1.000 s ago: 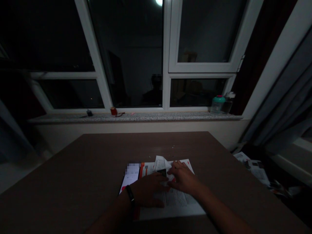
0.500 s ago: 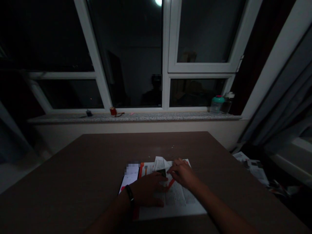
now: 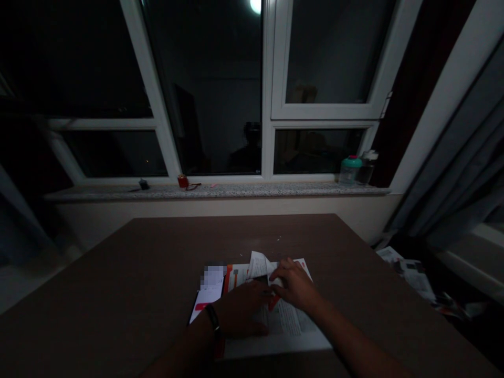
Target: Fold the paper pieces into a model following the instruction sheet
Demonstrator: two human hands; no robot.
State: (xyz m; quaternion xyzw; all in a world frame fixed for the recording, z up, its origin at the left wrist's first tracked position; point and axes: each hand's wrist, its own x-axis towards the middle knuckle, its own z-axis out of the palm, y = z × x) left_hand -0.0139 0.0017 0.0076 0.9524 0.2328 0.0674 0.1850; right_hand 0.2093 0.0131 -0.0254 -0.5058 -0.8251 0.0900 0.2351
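- Our right hand [image 3: 295, 287] has its fingers [image 3: 280, 274] spread against the raised paper flap [image 3: 258, 265]; we cannot tell whether they pinch it.
- Our left hand [image 3: 240, 310] rests half open on the printed sheet [image 3: 285, 328], holding nothing we can see.
- A wristband [image 3: 211, 316] circles our left wrist, just beside a phone [image 3: 208, 294].
- The sheet lies on a brown table [image 3: 157, 262].

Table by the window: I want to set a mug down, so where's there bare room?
Bare tabletop lies left of the phone and right of the printed sheets, and between them and the windowsill. It's crowded on the sheets, under the left hand and right hand.
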